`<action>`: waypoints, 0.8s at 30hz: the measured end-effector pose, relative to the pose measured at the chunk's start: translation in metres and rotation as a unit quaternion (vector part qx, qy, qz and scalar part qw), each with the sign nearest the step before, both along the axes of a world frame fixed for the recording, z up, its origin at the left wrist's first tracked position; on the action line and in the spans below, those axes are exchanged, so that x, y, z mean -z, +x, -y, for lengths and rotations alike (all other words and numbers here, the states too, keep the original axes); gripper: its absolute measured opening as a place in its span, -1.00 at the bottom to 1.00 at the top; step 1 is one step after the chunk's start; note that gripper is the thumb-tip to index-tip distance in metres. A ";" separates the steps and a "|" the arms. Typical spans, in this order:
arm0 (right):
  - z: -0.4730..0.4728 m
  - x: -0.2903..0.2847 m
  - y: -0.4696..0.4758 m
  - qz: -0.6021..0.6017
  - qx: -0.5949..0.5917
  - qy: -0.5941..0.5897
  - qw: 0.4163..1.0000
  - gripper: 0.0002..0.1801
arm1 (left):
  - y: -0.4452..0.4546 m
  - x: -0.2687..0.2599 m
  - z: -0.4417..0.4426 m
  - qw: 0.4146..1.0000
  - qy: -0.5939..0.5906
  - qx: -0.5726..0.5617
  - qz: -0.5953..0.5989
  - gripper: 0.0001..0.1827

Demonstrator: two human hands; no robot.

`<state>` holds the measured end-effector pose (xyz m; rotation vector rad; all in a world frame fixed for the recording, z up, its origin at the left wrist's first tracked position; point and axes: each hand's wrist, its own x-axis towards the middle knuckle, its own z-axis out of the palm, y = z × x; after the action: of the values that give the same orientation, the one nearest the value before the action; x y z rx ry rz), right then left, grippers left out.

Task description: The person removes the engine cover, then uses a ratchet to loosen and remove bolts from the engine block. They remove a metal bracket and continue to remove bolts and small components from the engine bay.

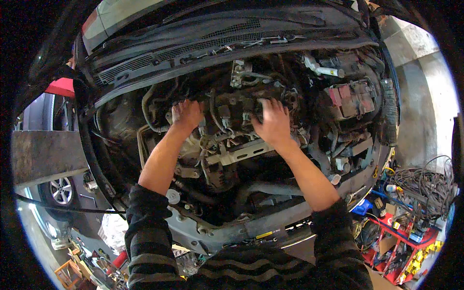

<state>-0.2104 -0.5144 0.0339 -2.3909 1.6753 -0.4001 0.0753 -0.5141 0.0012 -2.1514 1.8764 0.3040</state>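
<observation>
A car's engine (235, 103) lies before me in its engine bay, dark and dirty on top. My left hand (186, 115) is bent over the engine's left end, its fingertips hidden against dark parts. On the right side of the engine top rests my right hand (273, 123), thumb apart from the fingers, fingertips out of sight. Whether either hand grips a part cannot be made out. Between them are an ignition coil connector (225, 120) and a thin hose (214, 108). A pale slotted metal bracket (253, 154) runs along the engine's near side.
Wrenches (286, 39) and other tools lie on the cowl. A car battery (349, 98) sits right of the engine, below a silver pipe piece (322, 69). More tools lie on the front crossmember (253, 232). A cluttered red tool cart (409, 239) stands at the lower right.
</observation>
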 end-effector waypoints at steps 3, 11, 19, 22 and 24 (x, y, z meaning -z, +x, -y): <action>0.024 0.011 0.033 -0.094 -0.011 0.026 0.995 -0.18 | 0.000 0.004 0.000 0.999 -0.031 -0.021 0.009 -0.58; 0.033 0.030 0.046 -0.123 -0.006 -0.016 0.992 -0.24 | 0.011 0.026 -0.007 0.991 -0.120 0.057 0.006 -0.64; 0.041 0.035 0.042 -0.091 -0.033 -0.023 0.995 -0.35 | 0.008 0.005 0.001 0.999 0.019 0.020 -0.047 -0.58; 0.041 0.039 0.042 -0.088 -0.031 -0.029 0.995 -0.37 | 0.005 -0.001 -0.001 0.999 -0.023 -0.031 -0.029 -0.56; 0.041 0.040 0.042 -0.092 -0.030 -0.045 0.994 -0.36 | 0.005 -0.002 -0.003 0.999 -0.021 -0.025 -0.040 -0.54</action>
<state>-0.1679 -0.5556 -0.0060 -2.6071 1.6866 -0.2578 0.0801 -0.5111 0.0032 -2.2472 1.8903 0.3689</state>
